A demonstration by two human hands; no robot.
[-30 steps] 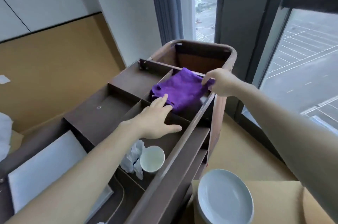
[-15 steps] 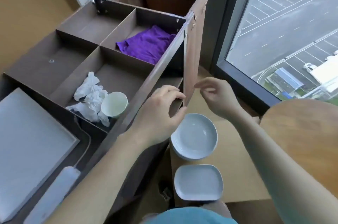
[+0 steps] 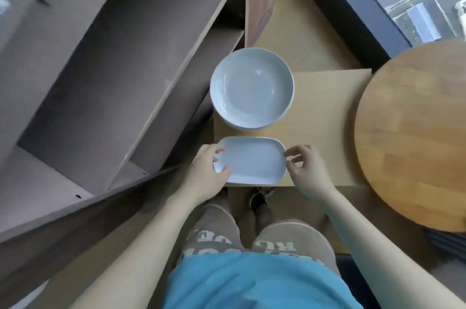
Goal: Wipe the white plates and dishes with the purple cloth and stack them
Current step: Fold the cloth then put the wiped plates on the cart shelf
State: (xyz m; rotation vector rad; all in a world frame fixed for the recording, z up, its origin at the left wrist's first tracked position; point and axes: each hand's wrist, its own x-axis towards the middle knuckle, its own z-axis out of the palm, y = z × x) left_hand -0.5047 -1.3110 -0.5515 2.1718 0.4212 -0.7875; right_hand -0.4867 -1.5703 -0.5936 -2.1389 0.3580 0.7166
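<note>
Two hands: left hand [image 3: 209, 173] grips the rectangular dish [image 3: 252, 161] by its left end; right hand [image 3: 309, 172] pinches the right rim.
Dish place: near edge of the low table [image 3: 327, 119], just beside the round plates [image 3: 252, 87].
Risk: a shallow fingertip hold may let the dish slip, or clip the plates.
Purple cloth: out of view.
Change: half a second ago both hands hovered, touching nothing.
</note>
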